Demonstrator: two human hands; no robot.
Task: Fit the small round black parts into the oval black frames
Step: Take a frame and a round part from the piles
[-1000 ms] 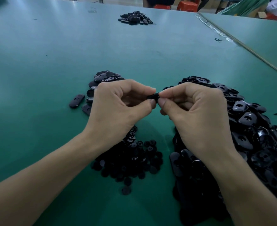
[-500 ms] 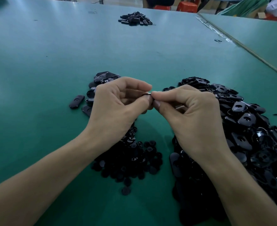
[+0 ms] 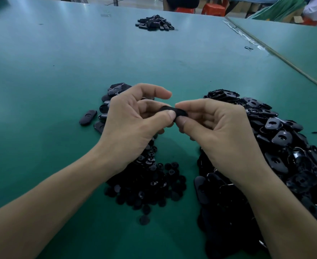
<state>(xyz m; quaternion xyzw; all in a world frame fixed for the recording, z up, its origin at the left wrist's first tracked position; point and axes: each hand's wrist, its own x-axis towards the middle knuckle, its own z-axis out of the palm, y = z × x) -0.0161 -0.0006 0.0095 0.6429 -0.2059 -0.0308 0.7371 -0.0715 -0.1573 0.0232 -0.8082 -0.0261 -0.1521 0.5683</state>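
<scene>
Both hands are up over the green table (image 3: 60, 71), meeting in the middle. Between them sits one oval black frame (image 3: 172, 111), held off the surface and lying roughly level. The left hand (image 3: 133, 116) pinches its near end, thumb on top and the curled middle fingers underneath, while the index finger arches free above the piece without touching it. The right hand (image 3: 219, 131) grips the other end, thumb and forefinger closed tight on it, the remaining fingers tucked into the palm. Whether a round part is already seated in that frame, I cannot tell; the fingertips cover the middle of it. Below the left wrist lies the heap of small round black parts (image 3: 154, 184), spread flat, with one stray round part (image 3: 144, 220) sitting just apart at the near edge. Under and beyond the right forearm sprawls the big pile of oval frames (image 3: 284, 146), glossy, many showing a hole in the centre. Behind the left hand there is a smaller cluster of oval pieces (image 3: 112, 94), and one lone oval piece (image 3: 88, 117) lies just to its left. Far up the table sits another dark pile (image 3: 154, 22). A second green table (image 3: 293, 43) butts up on the right, and red stools (image 3: 212, 9) stand past the far edge.
</scene>
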